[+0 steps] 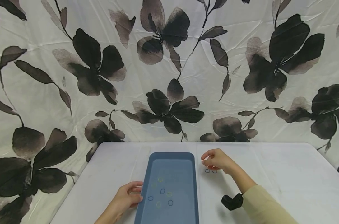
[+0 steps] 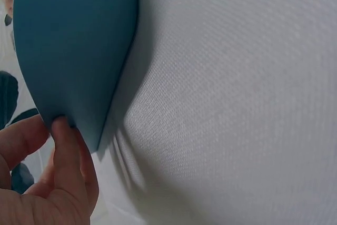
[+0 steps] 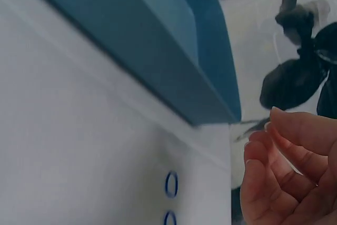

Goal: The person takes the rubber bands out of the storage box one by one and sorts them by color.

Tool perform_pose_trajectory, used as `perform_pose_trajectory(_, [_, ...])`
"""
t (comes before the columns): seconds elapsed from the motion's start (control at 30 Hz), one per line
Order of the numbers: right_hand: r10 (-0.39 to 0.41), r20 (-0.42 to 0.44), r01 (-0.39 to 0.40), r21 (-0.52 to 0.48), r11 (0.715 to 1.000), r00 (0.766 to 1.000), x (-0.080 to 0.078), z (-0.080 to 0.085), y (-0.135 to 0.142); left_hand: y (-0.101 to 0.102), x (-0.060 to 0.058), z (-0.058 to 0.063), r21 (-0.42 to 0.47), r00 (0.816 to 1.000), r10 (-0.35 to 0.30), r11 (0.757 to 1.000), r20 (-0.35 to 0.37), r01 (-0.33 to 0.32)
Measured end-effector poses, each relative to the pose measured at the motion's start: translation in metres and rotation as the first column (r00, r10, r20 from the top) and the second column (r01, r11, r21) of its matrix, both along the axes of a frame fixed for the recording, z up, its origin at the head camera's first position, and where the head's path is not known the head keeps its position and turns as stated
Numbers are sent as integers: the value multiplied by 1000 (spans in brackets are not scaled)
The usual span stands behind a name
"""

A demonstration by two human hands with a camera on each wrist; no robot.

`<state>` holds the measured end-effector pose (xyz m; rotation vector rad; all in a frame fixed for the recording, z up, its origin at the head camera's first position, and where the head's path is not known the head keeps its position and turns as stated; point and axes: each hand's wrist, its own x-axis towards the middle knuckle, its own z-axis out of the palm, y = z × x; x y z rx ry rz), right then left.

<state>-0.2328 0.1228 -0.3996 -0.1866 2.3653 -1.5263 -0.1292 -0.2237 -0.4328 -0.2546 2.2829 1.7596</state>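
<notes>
Blue tray [image 1: 183,186] is in the grip of the left hand [image 1: 127,197], whose thumb and fingers pinch the rim at the tray's left edge. The right hand [image 1: 218,161] is held in the air above the table [image 1: 278,165], near the tray's far right corner. Its fingers are loosely bent, a small gap lies between thumb and fingers, and I see nothing in this grip.

Under the right hand, two blue rings [image 3: 167,185] lie on the table, near the tray's right edge and one just beside the other. Inside the tray are three other blue rings [image 1: 168,203] and four pale yellow rings [image 1: 169,192], scattered apart from each other between its left and right edges.

The tray is on the table, a little left of the middle, with its far edge near the table's far edge; its near edge is outside the head view. A black object [image 1: 232,201] is at the cuff of the light-coloured right sleeve [image 1: 266,205]. Behind the table's far edge hangs a white cloth [image 1: 169,70] with dark flowers.
</notes>
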Motion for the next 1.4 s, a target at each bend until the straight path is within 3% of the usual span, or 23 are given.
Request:
perform_pose_trajectory(0.3, [48,22,-47,-51,998,999,2,9,-32,3,-2,-1,-8,1000,-1,1000,-30,1])
perform_pose_trajectory(0.93, [230,35,-226,-93,970,972,20,-8,-94,-2,3,-1,-41,1000,22,999,-23,-23])
perform_pose_trajectory(1.13, [285,49,-284,-29,958,957,29,-23,-109,-5,3,-3,-9,1000,-28,1000,-10,28])
perform_pose_trajectory(1.4, [313,7,-312,111,944,950,34,-32,-117,-3,2,1,1,1000,-21,1000,-19,21])
